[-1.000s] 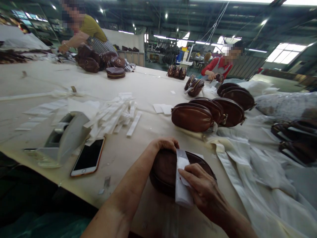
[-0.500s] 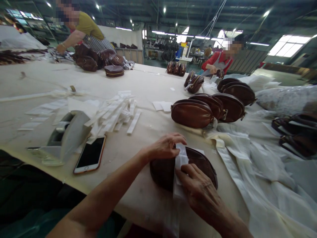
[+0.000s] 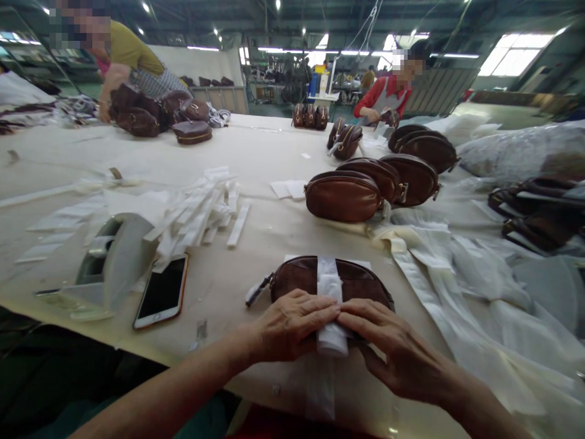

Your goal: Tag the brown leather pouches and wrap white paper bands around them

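A dark brown oval bag (image 3: 292,277) lies on the table in front of me, its zipper pull sticking out at the left. A white strip (image 3: 328,277) runs across its middle from the far edge to the near edge. My left hand (image 3: 292,323) rests on the bag's near left part, fingers stretched flat toward the strip. From the right, my right hand (image 3: 388,341) lies over the near right part with its fingers extended. The fingertips of both hands meet on the strip. Beneath the hands the bag's near side is partly hidden.
Left stand a tape dispenser (image 3: 121,262), a phone (image 3: 163,289) and a pile of white strips (image 3: 201,210). Finished-looking brown bags (image 3: 342,195) stand beyond my hands. White wrapping sheets (image 3: 457,274) spread at right. Two people (image 3: 388,91) work across the table (image 3: 256,152).
Both hands have moved nearer to me along the bag and now lie flat with fingertips together. The strip lies across the bag, and the bag's left end is uncovered. The view has shifted right.
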Demonstrator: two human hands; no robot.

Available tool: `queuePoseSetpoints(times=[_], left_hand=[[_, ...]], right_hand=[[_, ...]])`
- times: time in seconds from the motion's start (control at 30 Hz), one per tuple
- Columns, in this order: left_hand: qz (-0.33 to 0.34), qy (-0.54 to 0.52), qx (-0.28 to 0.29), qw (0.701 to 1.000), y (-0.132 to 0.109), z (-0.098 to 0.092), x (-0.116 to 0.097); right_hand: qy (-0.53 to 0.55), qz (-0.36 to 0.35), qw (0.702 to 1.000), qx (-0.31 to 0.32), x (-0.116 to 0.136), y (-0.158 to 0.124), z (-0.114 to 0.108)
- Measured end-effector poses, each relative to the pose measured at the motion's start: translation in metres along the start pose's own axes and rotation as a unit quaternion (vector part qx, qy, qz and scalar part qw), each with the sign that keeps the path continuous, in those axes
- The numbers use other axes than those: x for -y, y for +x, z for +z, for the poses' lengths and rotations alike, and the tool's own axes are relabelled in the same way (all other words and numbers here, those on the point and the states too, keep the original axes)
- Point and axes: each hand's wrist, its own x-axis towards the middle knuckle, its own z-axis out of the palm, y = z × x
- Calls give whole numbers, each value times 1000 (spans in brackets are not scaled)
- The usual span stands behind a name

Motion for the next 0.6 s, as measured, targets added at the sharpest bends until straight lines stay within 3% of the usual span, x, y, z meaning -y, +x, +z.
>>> queuePoseSetpoints(times=[0.1,0.23,0.37,0.47,0.6], left_hand=[[30,91,-51,994,-1,9,-7],[67,161,-33,984,-6,17,-12],[90,201,-53,974,-15,28,-11],[96,206,-34,973,-21,34,-10],[87,189,-7,978,-24,34,-9]], right_hand=[[-88,-40,995,-31,-7,-7,11],[-128,-68,988,-62,-15,-14,32],[-154,-97,977,-111,-20,-19,49],[-158,-97,972,-143,-22,-20,55],[-130,-85,979,-135,-23,-23,57]])
